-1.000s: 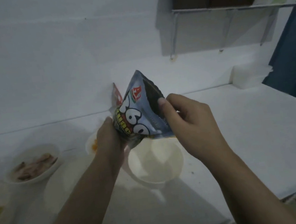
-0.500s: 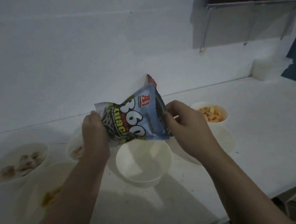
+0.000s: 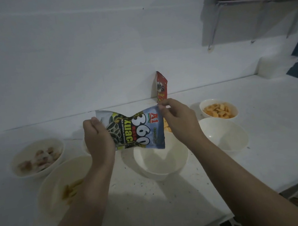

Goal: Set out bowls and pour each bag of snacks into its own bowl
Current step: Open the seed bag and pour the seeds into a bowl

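Note:
A blue sunflower-seed bag (image 3: 137,131) marked "360" lies sideways in the air above an empty white bowl (image 3: 161,158). My left hand (image 3: 98,138) grips its left end. My right hand (image 3: 177,120) pinches its upper right corner. A red snack bag (image 3: 160,86) stands against the wall behind. Another empty white bowl (image 3: 225,135) sits to the right. Filled bowls stand around: orange crackers (image 3: 219,110), brownish pieces (image 3: 36,159), yellow sticks (image 3: 67,188). Part of another bowl with orange snacks (image 3: 167,127) shows behind the bag.
The white table (image 3: 263,154) ends at a front edge near the lower right. A white wall (image 3: 80,55) backs it. A metal shelf bracket (image 3: 255,2) hangs at the upper right, and a white block (image 3: 274,66) sits at the far right corner.
The bag has turned from upright to lying sideways and flattened out. My hands have spread apart to its two ends. The camera has swung left and down, bringing more bowls into view.

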Available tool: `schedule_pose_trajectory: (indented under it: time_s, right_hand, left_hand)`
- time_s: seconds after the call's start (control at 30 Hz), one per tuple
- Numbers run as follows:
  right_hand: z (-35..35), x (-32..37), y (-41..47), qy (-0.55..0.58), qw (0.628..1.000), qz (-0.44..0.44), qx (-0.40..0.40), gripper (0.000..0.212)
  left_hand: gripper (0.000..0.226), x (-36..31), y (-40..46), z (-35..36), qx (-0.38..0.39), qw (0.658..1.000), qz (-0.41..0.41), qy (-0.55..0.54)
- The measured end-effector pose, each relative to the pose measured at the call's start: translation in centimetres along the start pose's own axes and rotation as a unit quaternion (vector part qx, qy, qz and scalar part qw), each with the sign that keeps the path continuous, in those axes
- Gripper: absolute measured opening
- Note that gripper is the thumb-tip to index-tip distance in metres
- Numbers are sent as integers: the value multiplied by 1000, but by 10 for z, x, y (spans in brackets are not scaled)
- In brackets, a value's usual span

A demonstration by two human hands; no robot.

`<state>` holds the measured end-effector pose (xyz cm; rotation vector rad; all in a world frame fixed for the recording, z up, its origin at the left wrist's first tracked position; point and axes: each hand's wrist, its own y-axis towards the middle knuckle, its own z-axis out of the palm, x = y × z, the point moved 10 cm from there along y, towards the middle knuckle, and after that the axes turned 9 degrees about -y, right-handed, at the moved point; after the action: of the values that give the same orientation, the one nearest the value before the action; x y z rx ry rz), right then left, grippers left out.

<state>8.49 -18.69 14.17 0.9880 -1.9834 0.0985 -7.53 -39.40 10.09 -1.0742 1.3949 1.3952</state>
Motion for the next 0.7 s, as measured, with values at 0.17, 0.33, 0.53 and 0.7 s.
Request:
schedule_pose_trajectory:
  time_s: [0.17, 0.33, 0.53, 0.7]
  right_hand:
    - [8, -10, 6, -120, 993, -11, 16, 16]
    - [7, -15, 4, -161, 987, -7, 12, 19]
    - [5, -14, 0, -183, 983, -3, 1, 20]
    - [11, -9, -1, -206, 978, -12, 7, 22]
  left_hand:
    - [30, -5, -1, -1, 18, 999, 27, 20]
    - [32, -15, -1, 1, 29, 997, 60, 33]
    - [32, -28, 0, 3, 42, 993, 97, 44]
    - [31, -25, 5, -1, 33, 994, 91, 50]
